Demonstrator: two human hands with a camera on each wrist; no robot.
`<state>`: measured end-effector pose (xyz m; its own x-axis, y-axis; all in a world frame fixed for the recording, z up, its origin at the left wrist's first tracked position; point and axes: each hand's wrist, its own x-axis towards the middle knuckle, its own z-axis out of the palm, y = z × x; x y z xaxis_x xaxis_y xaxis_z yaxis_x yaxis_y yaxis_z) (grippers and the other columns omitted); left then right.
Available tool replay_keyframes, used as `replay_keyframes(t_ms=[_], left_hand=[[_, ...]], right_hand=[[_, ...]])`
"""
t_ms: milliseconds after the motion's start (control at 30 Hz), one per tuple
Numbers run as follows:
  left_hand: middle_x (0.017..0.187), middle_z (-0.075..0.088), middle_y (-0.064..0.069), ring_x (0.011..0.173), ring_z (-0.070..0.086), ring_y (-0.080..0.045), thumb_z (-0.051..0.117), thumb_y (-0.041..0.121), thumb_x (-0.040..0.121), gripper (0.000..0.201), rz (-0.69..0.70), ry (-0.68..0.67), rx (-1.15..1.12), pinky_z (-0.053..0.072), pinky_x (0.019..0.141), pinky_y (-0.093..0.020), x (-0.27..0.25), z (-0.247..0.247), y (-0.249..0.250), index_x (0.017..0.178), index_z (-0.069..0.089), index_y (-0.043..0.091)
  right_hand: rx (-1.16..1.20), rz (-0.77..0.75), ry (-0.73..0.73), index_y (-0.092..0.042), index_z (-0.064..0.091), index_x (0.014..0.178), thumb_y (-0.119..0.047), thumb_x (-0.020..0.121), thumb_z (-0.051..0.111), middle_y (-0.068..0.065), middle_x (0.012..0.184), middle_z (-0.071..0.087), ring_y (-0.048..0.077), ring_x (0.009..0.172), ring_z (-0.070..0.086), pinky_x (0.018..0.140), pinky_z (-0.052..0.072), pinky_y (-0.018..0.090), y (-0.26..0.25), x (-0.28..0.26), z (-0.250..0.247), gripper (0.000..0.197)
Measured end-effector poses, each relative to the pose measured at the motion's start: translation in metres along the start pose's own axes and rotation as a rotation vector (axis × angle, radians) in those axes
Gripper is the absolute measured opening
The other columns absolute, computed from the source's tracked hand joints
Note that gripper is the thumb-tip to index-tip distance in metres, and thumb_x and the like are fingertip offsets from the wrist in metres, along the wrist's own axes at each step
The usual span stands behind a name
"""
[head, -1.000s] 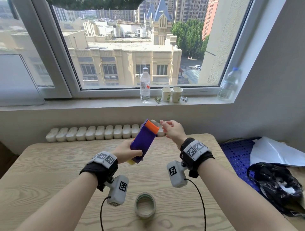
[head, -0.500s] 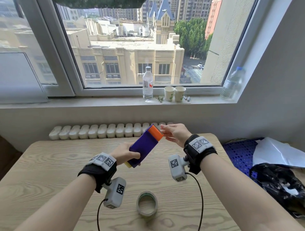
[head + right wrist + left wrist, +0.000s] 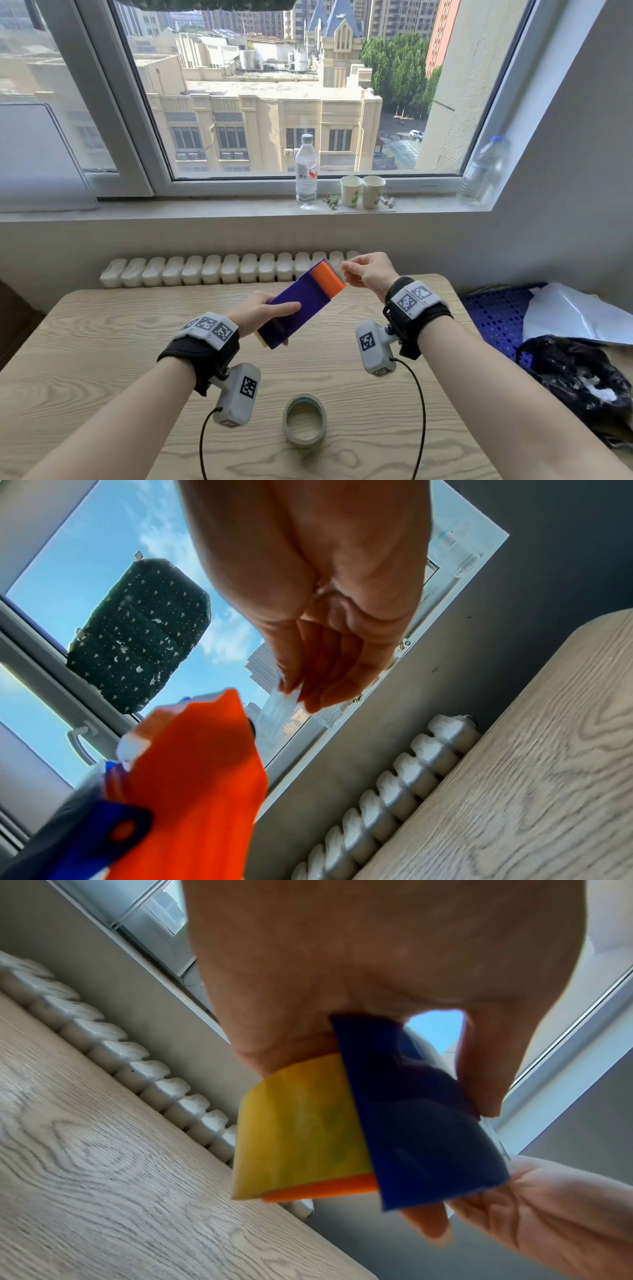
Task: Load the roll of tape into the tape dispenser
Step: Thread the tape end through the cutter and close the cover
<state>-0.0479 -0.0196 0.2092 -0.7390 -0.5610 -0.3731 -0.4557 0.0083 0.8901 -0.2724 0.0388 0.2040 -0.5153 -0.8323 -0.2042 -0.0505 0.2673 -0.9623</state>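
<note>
wooden table [image 3: 102,342] under window [image 3: 274,102], radiator [image 3: 205,270] behind.

The tape dispenser [image 3: 301,305] slants above the tabletop [image 3: 102,342], its near end in the left grip [image 3: 260,311], its far end just left of the right grip [image 3: 368,272]. The roll of tape [image 3: 305,424] lies on the tabletop, nearer than both grips, between them.
</note>
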Motion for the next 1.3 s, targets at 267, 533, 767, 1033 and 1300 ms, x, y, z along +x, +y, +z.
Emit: replay_keyframes(t_ms=[267, 533, 767, 1033, 1300], left_hand=[[0.062, 0.072, -0.003, 0.058, 0.069, -0.018, 0.063, 0.035, 0.081, 0.031, 0.007, -0.086, -0.011, 0.052, 0.048, -0.021, 0.001, 0.001, 0.007, 0.087, 0.060, 0.005], [0.068, 0.074, -0.002, 0.067, 0.072, -0.018, 0.060, 0.032, 0.084, 0.025, -0.012, -0.138, 0.066, 0.055, 0.057, -0.024, 0.004, 0.002, 0.004, 0.091, 0.059, 0.008], [0.073, 0.068, -0.008, 0.059, 0.068, -0.017, 0.057, 0.029, 0.089, 0.019, -0.059, -0.021, 0.123, 0.053, 0.052, -0.020, 0.008, 0.002, 0.002, 0.085, 0.059, 0.010], [0.060, 0.068, -0.004, 0.052, 0.066, -0.019, 0.063, 0.032, 0.082, 0.024, -0.065, -0.033, 0.093, 0.052, 0.049, -0.025, 0.007, -0.001, 0.005, 0.082, 0.059, 0.008], [0.070, 0.067, -0.009, 0.055, 0.067, -0.021, 0.067, 0.050, 0.055, 0.058, -0.009, -0.080, 0.020, 0.052, 0.050, -0.022, 0.003, -0.004, 0.003, 0.090, 0.060, 0.003]], right_hand=[[-0.068, 0.001, 0.095, 0.002, 0.063, 0.078, -0.004, 0.089, 0.056, 0.006, 0.062, 0.054, 0.013, 0.057, 0.051, 0.056, 0.049, 0.019, 0.005, 0.003, 0.000, 0.014], [-0.077, -0.034, 0.080, 0.000, 0.061, 0.071, -0.003, 0.090, 0.053, 0.007, 0.061, 0.053, 0.014, 0.057, 0.050, 0.052, 0.048, 0.015, 0.004, 0.001, -0.005, 0.020], [-0.150, -0.153, 0.094, -0.001, 0.063, 0.083, -0.005, 0.089, 0.056, 0.005, 0.065, 0.059, 0.020, 0.066, 0.056, 0.076, 0.053, 0.037, 0.009, -0.003, 0.002, 0.010], [-0.137, -0.163, 0.077, -0.007, 0.061, 0.080, -0.005, 0.090, 0.054, 0.005, 0.067, 0.060, 0.023, 0.071, 0.059, 0.079, 0.054, 0.039, 0.009, -0.005, 0.005, 0.013], [-0.124, -0.060, 0.090, -0.007, 0.059, 0.067, -0.004, 0.090, 0.054, 0.004, 0.061, 0.055, 0.012, 0.057, 0.053, 0.059, 0.052, 0.020, 0.009, -0.002, 0.001, 0.024]])
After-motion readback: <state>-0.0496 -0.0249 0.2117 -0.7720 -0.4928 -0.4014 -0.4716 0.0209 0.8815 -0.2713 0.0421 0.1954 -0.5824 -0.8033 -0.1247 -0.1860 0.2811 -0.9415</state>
